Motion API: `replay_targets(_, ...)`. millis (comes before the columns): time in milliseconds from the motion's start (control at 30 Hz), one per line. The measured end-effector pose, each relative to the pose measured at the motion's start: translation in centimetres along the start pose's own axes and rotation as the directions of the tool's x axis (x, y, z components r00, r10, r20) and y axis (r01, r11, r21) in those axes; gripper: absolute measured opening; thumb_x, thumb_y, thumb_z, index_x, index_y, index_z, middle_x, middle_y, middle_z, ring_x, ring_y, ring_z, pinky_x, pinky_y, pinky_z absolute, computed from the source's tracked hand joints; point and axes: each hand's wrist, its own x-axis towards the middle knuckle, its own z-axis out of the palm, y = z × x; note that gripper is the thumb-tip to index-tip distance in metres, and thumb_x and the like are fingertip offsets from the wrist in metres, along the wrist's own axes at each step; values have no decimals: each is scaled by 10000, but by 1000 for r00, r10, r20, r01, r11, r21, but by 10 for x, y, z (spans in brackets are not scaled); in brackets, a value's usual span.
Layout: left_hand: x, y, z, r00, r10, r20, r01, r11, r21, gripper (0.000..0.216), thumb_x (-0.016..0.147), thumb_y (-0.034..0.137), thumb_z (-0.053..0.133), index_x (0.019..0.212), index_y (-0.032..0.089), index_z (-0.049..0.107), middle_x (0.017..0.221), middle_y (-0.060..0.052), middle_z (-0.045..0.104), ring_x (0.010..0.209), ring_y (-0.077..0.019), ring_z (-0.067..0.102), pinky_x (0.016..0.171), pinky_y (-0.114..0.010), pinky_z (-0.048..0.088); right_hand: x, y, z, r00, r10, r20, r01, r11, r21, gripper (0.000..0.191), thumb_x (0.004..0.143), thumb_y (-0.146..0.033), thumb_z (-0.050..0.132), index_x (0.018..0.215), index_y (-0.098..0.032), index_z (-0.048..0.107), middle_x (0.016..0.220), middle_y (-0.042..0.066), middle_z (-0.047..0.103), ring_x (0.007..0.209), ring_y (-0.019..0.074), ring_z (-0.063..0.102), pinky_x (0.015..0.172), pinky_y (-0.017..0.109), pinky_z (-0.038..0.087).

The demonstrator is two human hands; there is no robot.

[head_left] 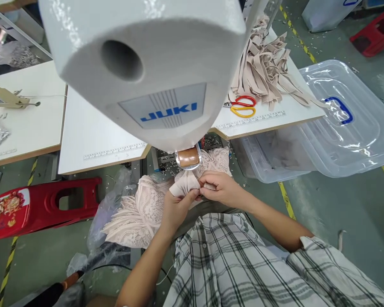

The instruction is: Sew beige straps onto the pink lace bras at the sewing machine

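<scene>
A pale pink lace fabric piece (141, 213) lies bunched below the white JUKI sewing machine head (147, 68). My left hand (176, 207) is closed, pinching a folded part of the fabric (187, 184). Touching it from the right, my right hand (220, 187) is also closed, gripping the same fold with its fingertips. Both hands sit just under the machine's brown roller foot (188, 157). More lace (216, 160) shows behind the hands.
A white table (92, 132) with a printed ruler strip holds beige elastic strips (269, 68) and red-and-yellow scissors (241, 106). A clear plastic bin (272, 162) and its lid (348, 123) stand at right. A red stool (41, 207) lies at left; plastic bags (105, 213) lie beside the lace.
</scene>
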Motion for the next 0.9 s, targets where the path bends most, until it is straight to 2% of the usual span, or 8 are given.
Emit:
replay_targets(100, 2, 0, -2, 999, -29, 28, 27, 998, 53, 227, 792, 364, 715, 817, 140, 739, 760, -35, 708, 730, -174, 623, 682, -264, 516, -3, 4, 5, 997, 6, -71, -8, 1000, -21, 105, 839, -218, 548, 748, -193, 594, 743, -11, 583, 705, 134, 538, 644, 245, 400)
replay_targets(233, 4, -1, -7, 999, 25, -30, -19, 982, 188, 214, 810, 351, 685, 790, 143, 734, 714, -26, 682, 687, -168, 582, 667, -264, 475, -4, 6, -2, 994, 88, -57, -84, 993, 80, 111, 842, -264, 564, 813, -199, 649, 811, 4, 656, 766, 151, 597, 719, 270, 454)
replay_targets(333, 8, 1, -12, 997, 58, 53, -68, 972, 227, 216, 840, 357, 647, 802, 155, 713, 721, -21, 655, 700, -166, 566, 680, -260, 460, -4, 5, -13, 985, 158, -66, -148, 980, 130, 140, 859, -260, 539, 871, -197, 664, 859, 12, 680, 815, 154, 622, 761, 280, 469)
replay_targets(467, 12, 3, -16, 988, 57, 147, -90, 969, 231, 215, 871, 363, 609, 825, 165, 678, 813, -43, 662, 824, -195, 604, 779, -287, 482, -7, 2, -20, 980, 174, -94, -165, 981, 101, 109, 852, -271, 560, 935, -206, 583, 855, -3, 636, 769, 141, 572, 673, 250, 426)
replay_targets(600, 10, 7, -14, 979, 22, 202, -70, 970, 232, 212, 896, 361, 588, 845, 166, 652, 812, -43, 657, 930, -227, 624, 837, -320, 494, -9, -6, -22, 981, 184, -59, -183, 983, 9, 82, 858, -271, 553, 872, -220, 491, 783, -26, 560, 681, 129, 484, 615, 246, 352)
replay_targets(733, 7, 13, -8, 977, 22, 210, -80, 960, 270, 192, 895, 331, 580, 897, 161, 669, 876, -51, 697, 864, -208, 638, 793, -314, 502, -7, -10, -24, 979, 206, 1, -206, 978, -30, 113, 868, -268, 551, 842, -223, 451, 735, -49, 509, 593, 111, 416, 579, 250, 294)
replay_targets(900, 10, 17, -4, 972, 42, 233, -111, 950, 292, 187, 886, 295, 579, 932, 153, 693, 896, -45, 716, 859, -194, 634, 802, -296, 486, -5, -11, -27, 984, 174, 45, -172, 984, -41, 99, 838, -215, 557, 827, -217, 458, 747, -43, 530, 658, 126, 470, 624, 252, 323)
